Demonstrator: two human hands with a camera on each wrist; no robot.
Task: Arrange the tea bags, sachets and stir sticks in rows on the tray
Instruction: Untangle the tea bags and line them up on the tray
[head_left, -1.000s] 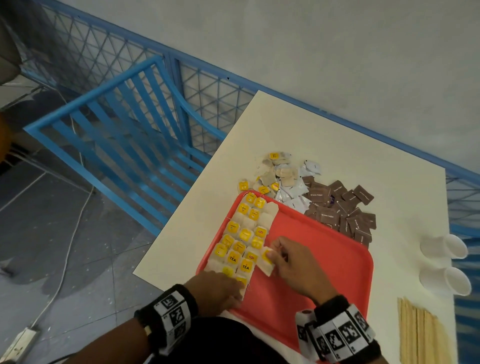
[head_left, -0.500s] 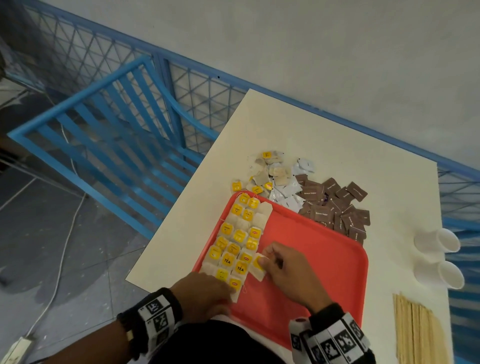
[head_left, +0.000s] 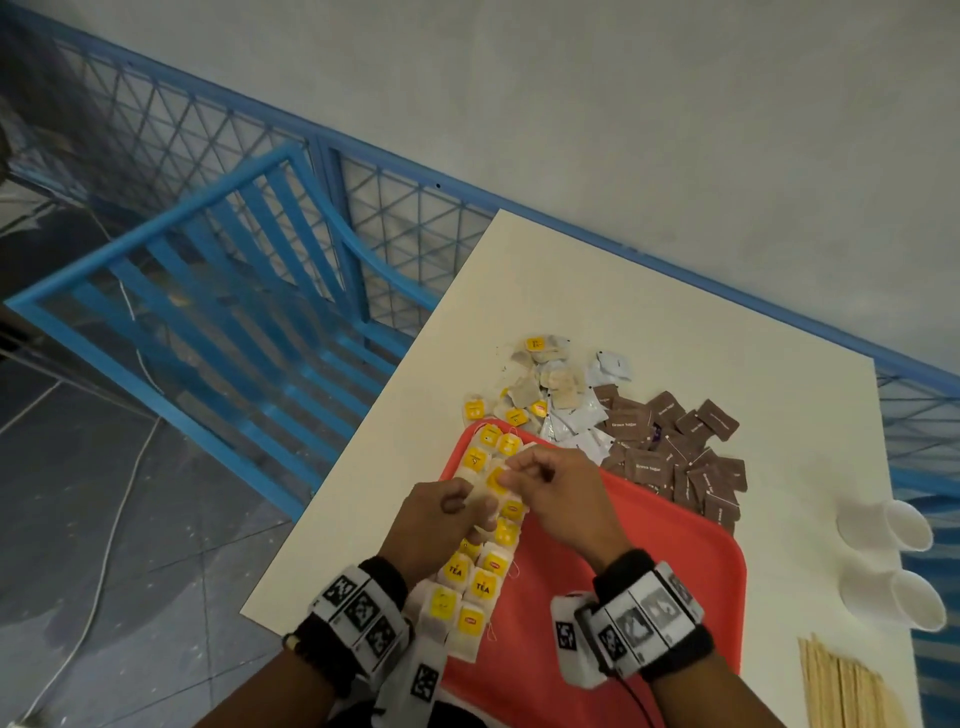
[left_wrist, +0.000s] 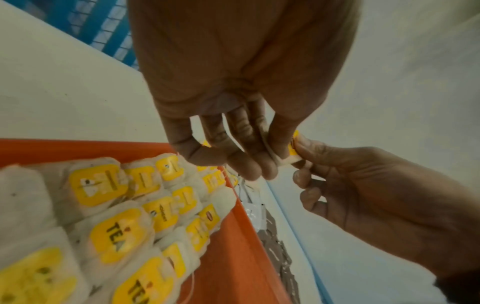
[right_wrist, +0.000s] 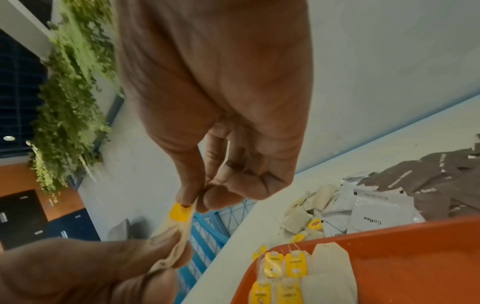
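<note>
Between my fingers: one tea bag (head_left: 493, 480), pinched by my left hand (head_left: 441, 519) and right hand (head_left: 558, 499).
Why: judged, straightening it.
Below fingers: tray (head_left: 649, 545) rows.

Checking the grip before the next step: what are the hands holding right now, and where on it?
One tea bag, held between both hands above the tray: the right hand pinches its yellow-tag end, the left hand pinches the paper end.
</note>
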